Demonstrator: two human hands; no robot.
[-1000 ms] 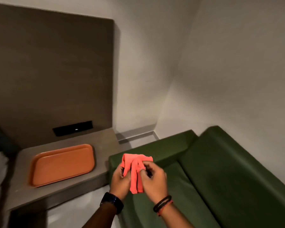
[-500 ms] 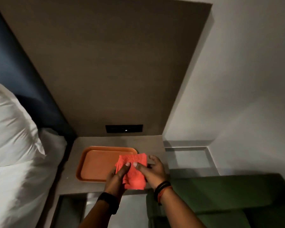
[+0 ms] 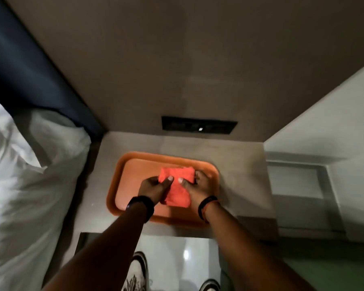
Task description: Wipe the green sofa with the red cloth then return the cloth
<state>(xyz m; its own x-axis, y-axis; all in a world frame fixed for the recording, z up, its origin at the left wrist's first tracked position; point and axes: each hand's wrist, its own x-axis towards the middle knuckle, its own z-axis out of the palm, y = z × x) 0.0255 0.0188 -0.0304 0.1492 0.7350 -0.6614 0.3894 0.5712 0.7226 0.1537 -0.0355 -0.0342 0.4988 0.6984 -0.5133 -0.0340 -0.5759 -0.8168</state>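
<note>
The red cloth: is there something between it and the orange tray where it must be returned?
Nothing visible is in the way. The red cloth, folded, is already over the orange tray, held by the left hand and the right hand. The tray floor that shows around it is bare. Whether the cloth already touches the tray cannot be told.

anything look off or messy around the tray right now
Nothing stands out. The orange tray sits flat on the grey bedside ledge, and both hands, left and right, hold the folded red cloth over it.
</note>
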